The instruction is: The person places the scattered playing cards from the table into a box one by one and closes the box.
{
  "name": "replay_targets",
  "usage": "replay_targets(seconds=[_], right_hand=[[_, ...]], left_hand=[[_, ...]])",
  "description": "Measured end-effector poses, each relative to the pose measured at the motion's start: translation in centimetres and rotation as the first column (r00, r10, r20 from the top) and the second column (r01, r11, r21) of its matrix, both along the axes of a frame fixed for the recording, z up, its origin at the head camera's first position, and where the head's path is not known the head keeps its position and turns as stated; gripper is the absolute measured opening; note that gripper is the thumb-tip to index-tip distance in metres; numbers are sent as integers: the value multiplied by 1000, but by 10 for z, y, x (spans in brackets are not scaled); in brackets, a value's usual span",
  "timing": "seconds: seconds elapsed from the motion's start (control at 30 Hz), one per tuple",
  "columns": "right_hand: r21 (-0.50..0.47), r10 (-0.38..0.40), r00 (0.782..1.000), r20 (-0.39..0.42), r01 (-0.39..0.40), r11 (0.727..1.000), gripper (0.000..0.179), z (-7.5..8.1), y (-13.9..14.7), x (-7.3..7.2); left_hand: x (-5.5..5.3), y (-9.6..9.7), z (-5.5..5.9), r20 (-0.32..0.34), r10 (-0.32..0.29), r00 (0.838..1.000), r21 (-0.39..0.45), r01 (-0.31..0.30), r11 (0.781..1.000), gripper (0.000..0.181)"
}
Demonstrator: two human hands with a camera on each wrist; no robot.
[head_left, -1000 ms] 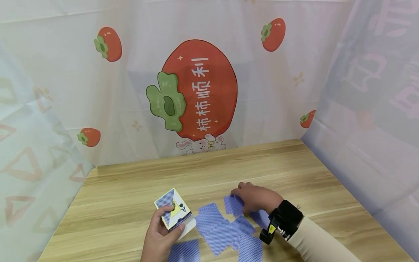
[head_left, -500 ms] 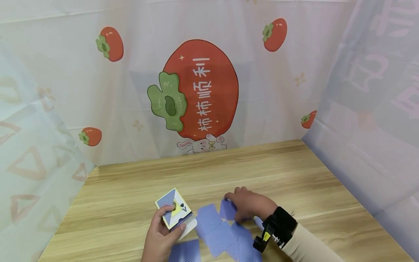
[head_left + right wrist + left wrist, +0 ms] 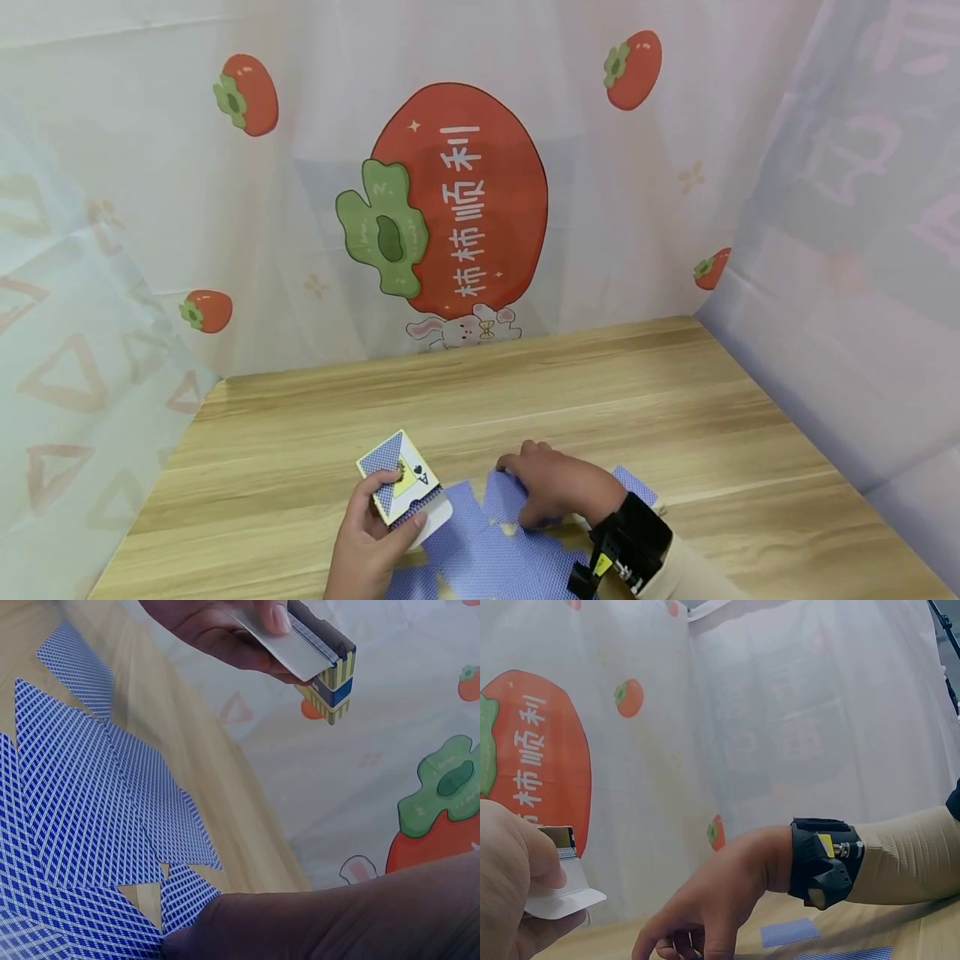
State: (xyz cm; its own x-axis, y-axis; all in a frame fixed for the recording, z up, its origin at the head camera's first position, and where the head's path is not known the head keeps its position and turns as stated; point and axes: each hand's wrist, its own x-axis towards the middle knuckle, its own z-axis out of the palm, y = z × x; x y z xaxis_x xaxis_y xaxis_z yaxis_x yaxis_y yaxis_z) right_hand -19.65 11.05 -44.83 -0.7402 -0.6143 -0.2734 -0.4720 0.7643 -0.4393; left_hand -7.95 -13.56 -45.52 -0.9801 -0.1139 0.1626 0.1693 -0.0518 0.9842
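Observation:
My left hand [image 3: 371,533] holds an open playing-card box [image 3: 401,475], blue-patterned with an ace on its front. The box's white flap [image 3: 289,649] hangs open beside the thumb in the right wrist view. My right hand [image 3: 562,483] is low over the table, fingers bent down and thumb at the near edge of a blue-backed playing card [image 3: 504,497]. Several more face-down playing cards [image 3: 480,554] overlap below it. One separate card [image 3: 636,485] lies to the right of the right hand. The right fingertips are partly hidden in the right wrist view.
The wooden table [image 3: 300,425] extends to a white cloth backdrop [image 3: 315,100] printed with red persimmons. Cloth also hangs along both sides. A black wrist camera [image 3: 630,546] sits on the right wrist, over some of the cards.
My right hand has slid left and nearer with the card at its fingers, bringing the cards closer together. The card on the right is uncovered. My left hand stays with the box.

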Motion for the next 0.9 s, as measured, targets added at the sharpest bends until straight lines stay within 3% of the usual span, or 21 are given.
replay_targets(seconds=[0.3, 0.57, 0.9], right_hand=[[-30, 28, 1000, 11, -28, 999, 69, -2, 1, 2], [2, 73, 995, -61, -73, 997, 64, -1, -2, 6], [-24, 75, 997, 5, -75, 997, 70, -4, -11, 9]], left_hand=[[0, 0, -2, 39, -19, 999, -3, 19, 1000, 61], [-1, 1, -4, 25, -17, 1000, -2, 17, 1000, 60], [-1, 1, -4, 27, -10, 1000, -12, 11, 1000, 61]])
